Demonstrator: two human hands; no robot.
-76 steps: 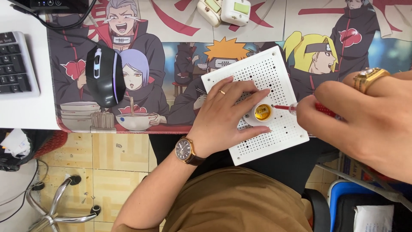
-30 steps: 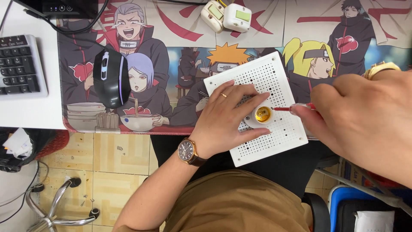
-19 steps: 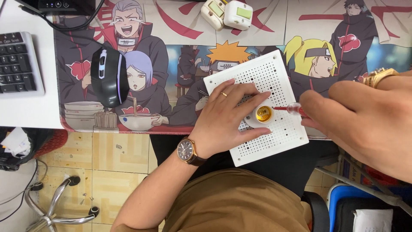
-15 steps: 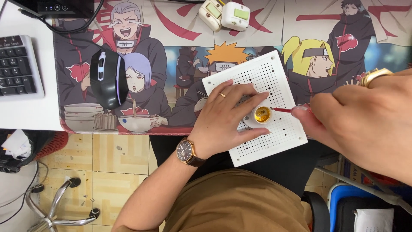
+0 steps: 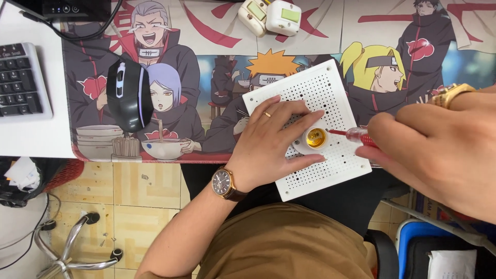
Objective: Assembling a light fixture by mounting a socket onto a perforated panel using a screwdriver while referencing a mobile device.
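Here, on the mat (image 5: 217, 72), your left hand (image 5: 268, 142) lies spread flat on the board (image 5: 330, 103), fingers open around the socket (image 5: 315, 138), while from three o'clock your right hand (image 5: 444, 150) pinches the screwdriver (image 5: 351, 135) into it.

Bare forearms, brown-strapped watch and ring on left hand (image 5: 268, 142) (gold watch opposite), tan shirt.

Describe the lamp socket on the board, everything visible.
The socket is a small round fitting: white plastic-looking base, open top, brassy yellow metal inside. It sits upright on the white perforated board, right of centre, its mouth facing the camera. The left hand lies on the board with fingers touching the base on its left side. A red-handled screwdriver, held by the right hand, points its tip into the opening.
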